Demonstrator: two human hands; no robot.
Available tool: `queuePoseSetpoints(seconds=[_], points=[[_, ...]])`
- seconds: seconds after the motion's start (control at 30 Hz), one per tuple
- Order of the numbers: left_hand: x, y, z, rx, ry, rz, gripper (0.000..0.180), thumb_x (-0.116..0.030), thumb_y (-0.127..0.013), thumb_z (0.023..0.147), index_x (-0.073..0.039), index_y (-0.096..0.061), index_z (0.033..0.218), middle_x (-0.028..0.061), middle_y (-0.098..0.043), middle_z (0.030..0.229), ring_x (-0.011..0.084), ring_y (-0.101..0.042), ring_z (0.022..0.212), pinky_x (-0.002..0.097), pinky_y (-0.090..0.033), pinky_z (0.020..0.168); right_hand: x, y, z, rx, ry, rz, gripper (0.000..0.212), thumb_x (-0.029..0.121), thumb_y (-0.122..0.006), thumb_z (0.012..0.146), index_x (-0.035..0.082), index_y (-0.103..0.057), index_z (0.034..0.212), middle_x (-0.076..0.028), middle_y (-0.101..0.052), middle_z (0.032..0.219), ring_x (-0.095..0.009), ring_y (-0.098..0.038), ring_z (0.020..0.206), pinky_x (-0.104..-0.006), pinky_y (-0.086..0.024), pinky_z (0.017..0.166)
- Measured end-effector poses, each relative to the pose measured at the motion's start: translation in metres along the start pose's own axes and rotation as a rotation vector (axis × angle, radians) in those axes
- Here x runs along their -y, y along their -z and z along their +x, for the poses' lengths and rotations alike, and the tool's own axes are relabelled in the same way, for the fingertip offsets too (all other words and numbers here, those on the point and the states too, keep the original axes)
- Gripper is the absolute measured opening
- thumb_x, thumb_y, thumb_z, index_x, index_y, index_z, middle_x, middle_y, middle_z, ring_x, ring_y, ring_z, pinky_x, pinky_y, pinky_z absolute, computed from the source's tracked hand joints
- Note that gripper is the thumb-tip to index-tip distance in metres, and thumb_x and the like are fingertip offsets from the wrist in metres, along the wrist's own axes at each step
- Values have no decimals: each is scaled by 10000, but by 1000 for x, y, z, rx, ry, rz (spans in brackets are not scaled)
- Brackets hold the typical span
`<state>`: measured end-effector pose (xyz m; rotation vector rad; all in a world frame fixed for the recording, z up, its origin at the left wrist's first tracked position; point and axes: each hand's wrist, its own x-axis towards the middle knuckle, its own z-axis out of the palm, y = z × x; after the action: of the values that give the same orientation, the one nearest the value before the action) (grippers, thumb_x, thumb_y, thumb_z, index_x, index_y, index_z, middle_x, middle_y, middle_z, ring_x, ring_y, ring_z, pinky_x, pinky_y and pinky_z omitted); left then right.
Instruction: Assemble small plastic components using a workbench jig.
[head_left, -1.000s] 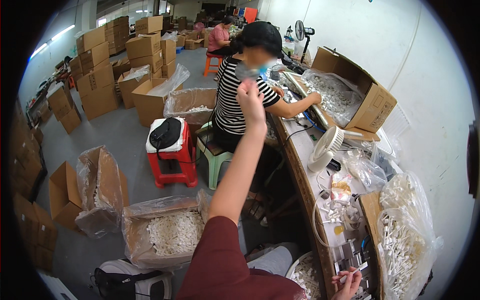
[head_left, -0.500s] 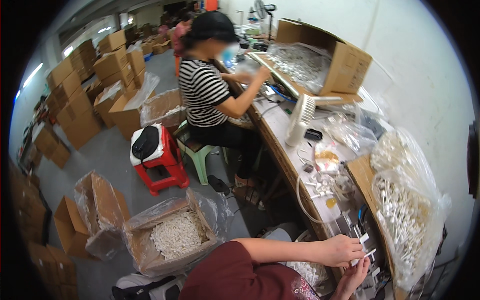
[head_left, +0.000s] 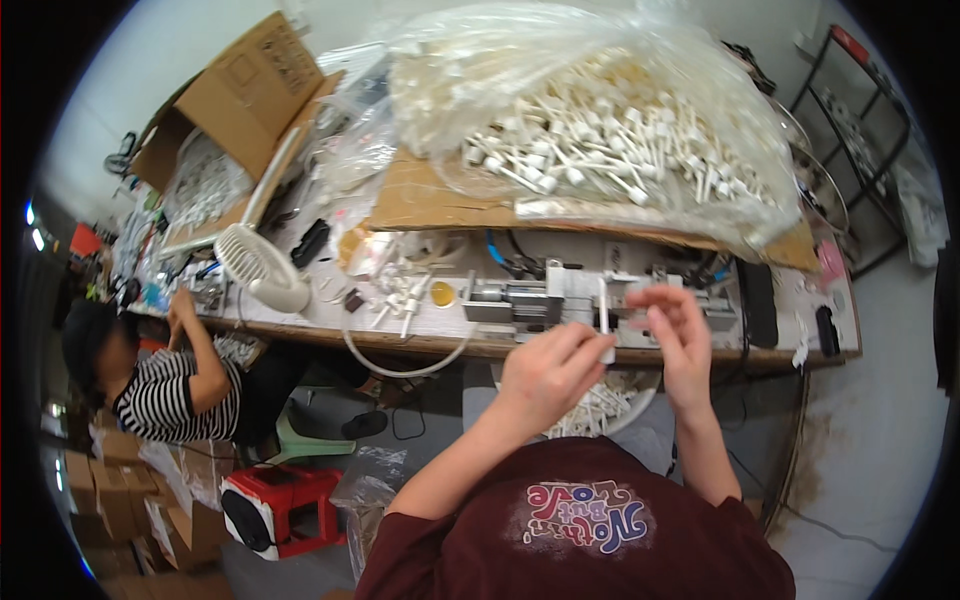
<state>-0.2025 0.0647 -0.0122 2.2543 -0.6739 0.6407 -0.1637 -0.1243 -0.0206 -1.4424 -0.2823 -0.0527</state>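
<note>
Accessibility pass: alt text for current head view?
Left hand pinches a slim white part at a workbench; the right hand is open beside it. A clear bag of white parts lies beyond; a co-worker is at left.

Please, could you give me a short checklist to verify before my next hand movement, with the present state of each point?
1. Left hand gripping the white stick: ok.
2. Right hand free: ok, open, nothing visible in it.
3. Stick apart from the metal device: cannot tell, they overlap in this view.
4. Plastic bag beyond the device stocked: ok, many white pieces inside.
5. Workbench left of the device tidy: not ok, loose parts lie scattered.
</note>
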Motion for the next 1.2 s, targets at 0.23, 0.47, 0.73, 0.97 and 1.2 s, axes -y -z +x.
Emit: queuePoseSetpoints(seconds=[0.23,0.47,0.73,0.97,1.2], points=[[17,-39,-8,72,-17,150,321,-25,-736,747,-33,-687,1064,82,-652,1160,247,-652,908,344,-536,744,15,24,93,-157,529,-773,236,89,-670,889,23,-635,1113,-85,-693,1057,-201,-663,985,-310,-505,870],[33,-80,-22,180,-29,306,282,-74,-742,751,-30,-714,1029,90,-682,1218,211,-698,830,334,-535,731,-22,19,162,-87,285,-1040,275,165,-701,825,20,-666,1056,-141,-708,952,-284,-685,892,-379,-531,808],[37,-81,0,262,-10,339,259,-93,-758,722,-42,-737,975,97,-700,1180,232,-687,688,321,-535,646,-21,26,164,41,523,-1052,174,178,-693,793,30,-707,883,-93,-637,840,-250,-643,757,-351,-510,704],[38,-92,-8,233,77,377,186,-101,-674,722,-44,-724,892,160,-705,1127,247,-666,578,352,-537,559,-6,42,145,301,258,-724,268,75,-663,837,-6,-677,1092,-98,-681,899,-201,-691,889,-328,-547,773],[44,-97,-9,180,37,263,133,-104,-663,624,-15,-699,715,193,-707,1096,254,-685,599,360,-522,518,16,55,137,251,-119,-272,288,135,-685,911,34,-612,1171,20,-598,929,-47,-543,771,-178,-424,689]])
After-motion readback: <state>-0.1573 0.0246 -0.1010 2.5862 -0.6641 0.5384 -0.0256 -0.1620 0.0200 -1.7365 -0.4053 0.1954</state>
